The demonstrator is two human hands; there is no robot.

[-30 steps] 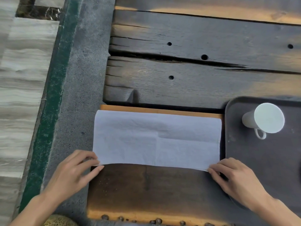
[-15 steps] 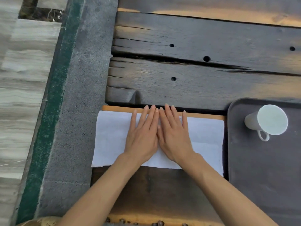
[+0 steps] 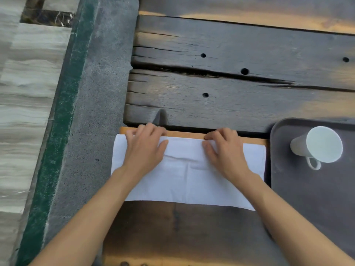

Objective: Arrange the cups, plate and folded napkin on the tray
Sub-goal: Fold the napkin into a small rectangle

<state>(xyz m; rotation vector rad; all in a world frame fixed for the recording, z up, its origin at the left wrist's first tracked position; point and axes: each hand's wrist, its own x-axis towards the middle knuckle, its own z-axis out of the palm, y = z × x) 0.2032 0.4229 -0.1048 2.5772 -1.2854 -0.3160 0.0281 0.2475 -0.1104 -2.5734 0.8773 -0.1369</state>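
On dark plank table (image 3: 249,104): napkin (image 3: 190,181), tray (image 3: 307,198); stone floor (image 3: 28,112) left.

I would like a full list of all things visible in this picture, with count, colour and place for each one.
napkin: one, white, flat on the wooden board, left of the tray
cup: one, white, on the tray, handle toward the person
tray: one, dark grey, right side
wooden board: one, brown, under the napkin
table planks: dark wood, cracked, with holes, far side
floor: pale tiles, a green strip, grey concrete, left
left hand: on the napkin's far edge
right hand: pinching the napkin's far edge
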